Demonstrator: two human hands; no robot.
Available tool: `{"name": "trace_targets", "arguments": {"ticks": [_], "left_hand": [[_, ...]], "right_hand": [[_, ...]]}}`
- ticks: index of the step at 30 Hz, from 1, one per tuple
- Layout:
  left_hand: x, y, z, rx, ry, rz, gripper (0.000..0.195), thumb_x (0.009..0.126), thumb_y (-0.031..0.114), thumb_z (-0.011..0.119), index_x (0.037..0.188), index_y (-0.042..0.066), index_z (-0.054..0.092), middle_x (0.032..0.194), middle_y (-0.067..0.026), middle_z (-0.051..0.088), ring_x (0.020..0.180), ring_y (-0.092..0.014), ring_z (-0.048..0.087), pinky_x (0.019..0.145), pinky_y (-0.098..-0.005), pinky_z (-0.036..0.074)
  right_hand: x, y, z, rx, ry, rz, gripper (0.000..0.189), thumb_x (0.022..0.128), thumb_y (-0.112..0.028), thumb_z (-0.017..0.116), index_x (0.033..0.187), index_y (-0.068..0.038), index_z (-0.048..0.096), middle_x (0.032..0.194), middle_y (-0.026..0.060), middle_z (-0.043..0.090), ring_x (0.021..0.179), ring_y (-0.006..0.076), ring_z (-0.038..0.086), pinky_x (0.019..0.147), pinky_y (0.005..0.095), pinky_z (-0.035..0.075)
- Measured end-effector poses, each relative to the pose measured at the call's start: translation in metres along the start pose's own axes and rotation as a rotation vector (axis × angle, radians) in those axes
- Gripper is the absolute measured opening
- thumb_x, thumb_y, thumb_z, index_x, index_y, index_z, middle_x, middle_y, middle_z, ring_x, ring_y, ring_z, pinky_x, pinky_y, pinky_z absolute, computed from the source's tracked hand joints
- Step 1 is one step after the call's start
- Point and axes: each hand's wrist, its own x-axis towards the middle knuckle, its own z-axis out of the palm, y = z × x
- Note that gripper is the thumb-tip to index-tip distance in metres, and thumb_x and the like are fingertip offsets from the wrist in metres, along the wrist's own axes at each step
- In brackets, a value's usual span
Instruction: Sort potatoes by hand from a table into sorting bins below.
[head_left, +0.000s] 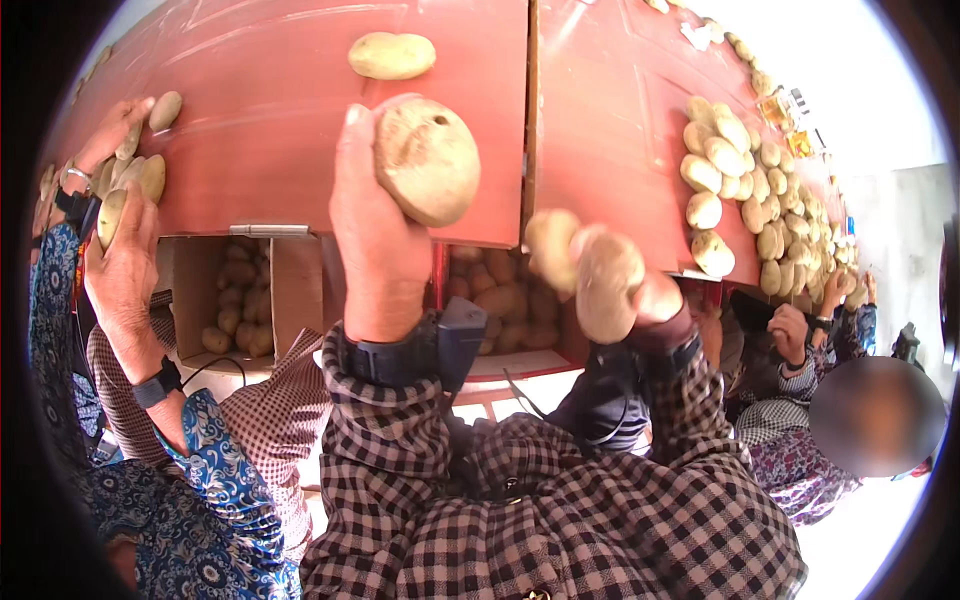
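Observation:
My left hand (382, 225) holds a large round potato (427, 161) with a small dark hole in its skin, raised over the red tabletop (277, 150). A lone yellowish potato (391, 55) lies on the table beyond it. My right hand (660, 296), partly hidden, grips an oblong potato (609, 289) near the table's front edge. A second, blurred potato (553, 247) is just left of it; whether my fingers hold that one too, I cannot tell.
Cardboard boxes of potatoes (296, 300) (510, 300) stand below the table edge. A pile of potatoes (772, 202) covers the right side. At left, a co-worker's hand (124, 262) holds a potato. A gap (531, 112) splits the tabletop. More co-workers sit at right.

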Motion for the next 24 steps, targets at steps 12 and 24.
{"name": "trace_targets", "arguments": {"ticks": [12, 24], "left_hand": [[0.010, -0.010, -0.001, 0.017, -0.005, 0.062, 0.029, 0.088, 0.023, 0.046, 0.107, 0.002, 0.052, 0.102, -0.0050, 0.056, 0.095, -0.015, 0.054, 0.082, -0.0292, 0.044], [0.007, 0.001, -0.005, -0.085, 0.115, 0.125, 0.029, 0.089, 0.029, 0.046, 0.103, 0.005, 0.053, 0.099, -0.0036, 0.057, 0.094, -0.015, 0.055, 0.081, -0.0308, 0.045]], "right_hand": [[-0.039, 0.092, -0.006, -1.260, 0.433, 0.152, 0.060, 0.058, -0.032, 0.076, 0.103, -0.001, 0.052, 0.112, 0.0165, 0.051, 0.105, 0.0289, 0.050, 0.085, 0.0374, 0.042], [-0.014, 0.096, 0.023, -1.270, 0.121, 0.066, 0.044, 0.068, -0.015, 0.069, 0.108, -0.006, 0.051, 0.097, 0.0138, 0.055, 0.090, 0.0284, 0.055, 0.078, 0.0357, 0.045]]}}
